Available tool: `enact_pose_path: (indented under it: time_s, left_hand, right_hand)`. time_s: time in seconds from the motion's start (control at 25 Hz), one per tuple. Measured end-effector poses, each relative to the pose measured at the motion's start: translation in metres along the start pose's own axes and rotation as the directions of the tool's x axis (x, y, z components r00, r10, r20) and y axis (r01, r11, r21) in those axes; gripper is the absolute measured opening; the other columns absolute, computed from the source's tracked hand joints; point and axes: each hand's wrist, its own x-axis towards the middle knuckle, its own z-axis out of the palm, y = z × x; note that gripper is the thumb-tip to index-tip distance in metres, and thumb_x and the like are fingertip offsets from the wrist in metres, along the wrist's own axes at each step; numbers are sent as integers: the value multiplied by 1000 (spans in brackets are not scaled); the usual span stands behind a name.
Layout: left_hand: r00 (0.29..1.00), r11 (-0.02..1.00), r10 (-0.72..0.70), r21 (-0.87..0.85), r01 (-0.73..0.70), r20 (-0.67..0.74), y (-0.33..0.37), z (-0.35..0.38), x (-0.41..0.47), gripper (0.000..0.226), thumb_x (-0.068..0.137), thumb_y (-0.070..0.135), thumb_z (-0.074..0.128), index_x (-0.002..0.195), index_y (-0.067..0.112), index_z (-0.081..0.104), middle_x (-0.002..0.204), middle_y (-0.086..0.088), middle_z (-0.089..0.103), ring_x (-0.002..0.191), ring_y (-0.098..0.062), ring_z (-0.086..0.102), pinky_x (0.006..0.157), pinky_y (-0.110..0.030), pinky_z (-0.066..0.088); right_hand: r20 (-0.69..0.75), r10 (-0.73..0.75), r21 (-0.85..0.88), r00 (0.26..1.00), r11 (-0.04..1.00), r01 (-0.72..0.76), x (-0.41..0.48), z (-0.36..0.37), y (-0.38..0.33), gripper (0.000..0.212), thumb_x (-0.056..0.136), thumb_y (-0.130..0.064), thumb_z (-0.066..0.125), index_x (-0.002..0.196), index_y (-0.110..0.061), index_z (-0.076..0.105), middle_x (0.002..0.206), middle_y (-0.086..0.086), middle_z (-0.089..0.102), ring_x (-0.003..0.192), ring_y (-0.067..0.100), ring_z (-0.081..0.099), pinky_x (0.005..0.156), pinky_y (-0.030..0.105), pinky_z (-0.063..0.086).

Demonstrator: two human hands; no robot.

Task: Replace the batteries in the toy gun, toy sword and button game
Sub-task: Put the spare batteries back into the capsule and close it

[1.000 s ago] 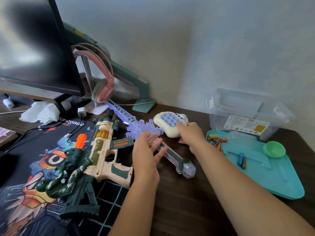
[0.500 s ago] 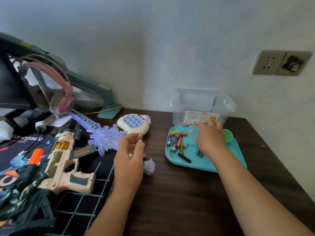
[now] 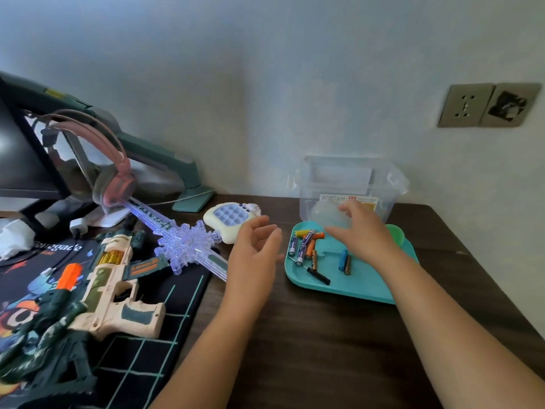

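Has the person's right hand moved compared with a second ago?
Yes. The right hand has gone from the white button game rightward to hover over the teal plastic tray of batteries, open and empty.

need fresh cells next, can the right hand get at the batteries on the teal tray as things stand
Probably yes: the right hand hovers open over the teal tray, and the batteries lie loose and uncovered just to its left.

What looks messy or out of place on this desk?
The batteries lie loose in a jumbled pile on the teal tray, pointing every way. The toy sword rests crossed over the toy gun. Nothing looks broken or spilled.
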Motion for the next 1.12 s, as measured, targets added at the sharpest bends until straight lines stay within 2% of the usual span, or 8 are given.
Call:
enact_pose_path:
  time_s: [0.12, 0.24, 0.44, 0.6, 0.76, 0.84, 0.92, 1.12]
  left_hand:
    - [955, 940, -220, -217, 262, 198, 6, 16, 26, 52, 95, 38, 62, 142, 30, 42, 126, -7, 64, 109, -20, 69, 89, -40, 59]
    - [949, 798, -274, -516, 313, 154, 4, 12, 41, 38, 101, 24, 55, 136, 15, 45, 125, -21, 62, 98, -29, 72, 76, -41, 62]
    - [883, 557, -443, -724, 406, 154, 0, -7, 54, 52, 97, 26, 62, 139, 2, 45, 124, -31, 59, 107, -40, 66, 73, -46, 62]
    - [859, 496, -467, -743, 450, 208, 3, -5, 51, 46, 96, 28, 64, 129, -2, 51, 100, -30, 69, 89, -38, 74, 66, -41, 64]
    - [824, 463, -509, -727, 506, 249, 3, -2, 48, 42, 96, 28, 62, 124, -2, 53, 79, -28, 73, 69, -35, 75, 63, -39, 63]
    - [813, 455, -523, -723, 520, 257, 2, -1, 48, 42, 97, 27, 60, 126, -2, 53, 84, -28, 72, 67, -35, 75, 60, -40, 63]
    - [809, 439, -525, -731, 523, 264, 1, -1, 49, 44, 99, 27, 58, 131, -2, 51, 98, -30, 68, 69, -37, 75, 61, -41, 63]
    - [797, 365, -468, -738, 567, 381, -2, -8, 50, 50, 102, 30, 51, 137, -4, 46, 113, -35, 65, 89, -42, 71, 67, -41, 63]
  right_hand:
    - [75, -189, 407, 979, 902, 144, -26, -1, -38, 46, 82, -39, 69, 125, -30, 54, 116, -9, 50, 98, 7, 53, 75, 19, 44]
    - [51, -194, 539, 980, 831, 137, -33, 14, -43, 32, 93, -45, 52, 124, -36, 57, 116, -13, 55, 102, 3, 55, 86, 23, 46]
    - [228, -227, -9, 947, 972, 235, -24, 38, -14, 39, 80, -20, 64, 115, -37, 62, 109, -7, 45, 110, 14, 42, 95, 30, 40]
    - [183, -290, -116, 939, 942, 314, -25, 51, -13, 34, 83, -26, 68, 116, -34, 63, 106, -9, 43, 112, 13, 38, 90, 25, 33]
    - [-74, -192, 145, 979, 969, 201, -26, 38, -22, 13, 91, -31, 60, 102, -29, 68, 90, -14, 60, 87, 3, 57, 72, 17, 41]
    - [-247, -86, 524, 965, 826, 208, -33, 17, -34, 7, 93, -26, 58, 95, -27, 65, 82, -14, 65, 77, -1, 62, 64, 10, 46]
    - [-306, -104, 681, 946, 670, 294, -42, 4, -49, 9, 93, -22, 58, 94, -25, 66, 82, -11, 67, 78, -1, 64, 67, 12, 49]
    - [-73, -329, 398, 942, 856, 330, -42, 33, -58, 22, 87, -32, 64, 108, -31, 67, 87, -13, 54, 78, -4, 51, 68, 6, 39]
